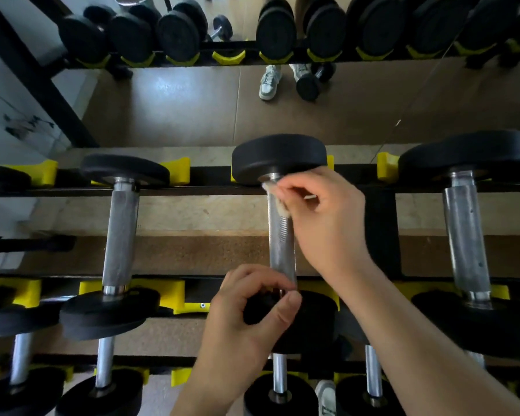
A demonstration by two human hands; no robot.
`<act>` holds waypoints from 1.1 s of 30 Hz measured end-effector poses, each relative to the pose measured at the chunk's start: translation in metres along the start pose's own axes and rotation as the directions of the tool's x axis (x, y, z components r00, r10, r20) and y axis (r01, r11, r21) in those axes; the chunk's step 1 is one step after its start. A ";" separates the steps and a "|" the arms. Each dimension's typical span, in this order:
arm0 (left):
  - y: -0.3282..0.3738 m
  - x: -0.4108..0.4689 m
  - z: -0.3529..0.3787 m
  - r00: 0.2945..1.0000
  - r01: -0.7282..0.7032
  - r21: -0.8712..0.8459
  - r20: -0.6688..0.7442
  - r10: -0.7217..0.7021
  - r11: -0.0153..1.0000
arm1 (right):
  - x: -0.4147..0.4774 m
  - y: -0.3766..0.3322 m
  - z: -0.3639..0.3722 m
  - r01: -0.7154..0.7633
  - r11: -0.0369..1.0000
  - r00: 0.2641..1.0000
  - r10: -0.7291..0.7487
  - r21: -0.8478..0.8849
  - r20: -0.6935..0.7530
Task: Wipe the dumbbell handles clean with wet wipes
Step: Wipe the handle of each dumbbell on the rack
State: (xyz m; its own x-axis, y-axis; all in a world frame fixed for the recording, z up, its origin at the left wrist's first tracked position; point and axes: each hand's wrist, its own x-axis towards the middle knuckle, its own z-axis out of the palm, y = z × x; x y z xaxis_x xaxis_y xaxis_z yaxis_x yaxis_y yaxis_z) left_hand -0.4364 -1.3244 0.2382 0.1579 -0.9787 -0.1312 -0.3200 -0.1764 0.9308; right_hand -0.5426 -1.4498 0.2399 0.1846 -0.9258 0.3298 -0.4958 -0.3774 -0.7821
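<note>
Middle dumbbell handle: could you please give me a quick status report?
Right hand pinches wet wipe against dumbbell handle, far end. Left hand grips its near end, by the weight. Nothing blocking the handle.

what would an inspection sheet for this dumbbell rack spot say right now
surface: black rack with yellow cradles, dumbbells lying across its rails
job's things: dumbbell handle in the middle slot; wet wipe pressed on its far end
clutter: small dumbbell on the floor beyond the rack
grippers: right hand pinches the wipe against the handle; left hand grips the handle's near end
cables: thin line runs diagonally at upper right, cannot tell if it is a cable
surroundings: neighbouring dumbbells on both sides, more on the lower tier; shoes on the brown floor
</note>
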 end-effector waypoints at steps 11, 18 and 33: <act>0.014 0.007 0.007 0.977 0.086 0.119 -0.204 -0.060 0.989 | -0.009 0.000 0.003 0.003 0.997 0.998 -0.008 -0.072 -0.063; 0.011 0.007 0.006 0.982 0.082 0.169 -0.181 -0.051 0.982 | -0.062 0.000 -0.025 -0.033 0.999 0.984 0.032 0.001 0.177; 0.018 -0.001 0.012 0.993 0.010 0.300 -0.116 0.026 0.954 | -0.041 -0.015 -0.009 -0.314 0.949 0.945 0.311 0.024 0.098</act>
State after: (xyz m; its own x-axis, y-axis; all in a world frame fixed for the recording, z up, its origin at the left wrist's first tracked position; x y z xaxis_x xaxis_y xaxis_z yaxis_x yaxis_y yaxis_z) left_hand -0.4537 -1.3283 0.2504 0.2564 -0.9643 -0.0664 -0.5837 -0.2093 0.7845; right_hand -0.5500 -1.4057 0.2429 0.1036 -0.9945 0.0169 -0.5084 -0.0675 -0.8585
